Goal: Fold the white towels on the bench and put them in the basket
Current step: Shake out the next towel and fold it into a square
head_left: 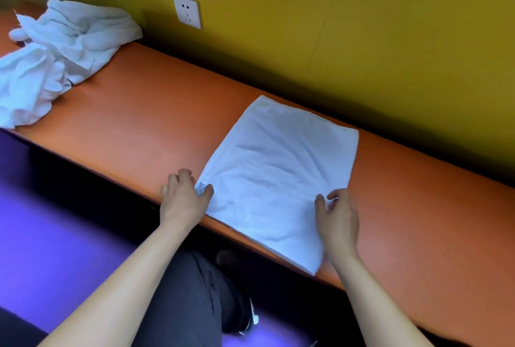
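A: Which step is this?

B: Folding, I'd judge. One towel (278,176) lies flat on the bench (145,123), already doubled into a rectangle by the look of its layered right edge, with its near corner hanging just over the bench's near edge.

A: And the hands?

B: The left hand (185,197) pinches the towel's near-left corner at the label, thumb on top, the other fingers curled beside the cloth. The right hand (338,217) pinches the right edge near the front corner, thumb and forefinger closed on a bit of fabric.

A: What does the next move call for?

B: Probably lifting those two held points and carrying them over to the far edge, corners matched, then smoothing. Both grips need to stay firm so the layers don't slip apart.

A: Any room for it?

B: Some. The far edge sits close to the yellow wall (362,26), so the fold should land short of it. Bare bench lies on both sides of the towel.

A: What's left?

B: A rumpled pile (58,51) of white towels at the far left, well apart, one end drooping over the near edge. The basket isn't in view.
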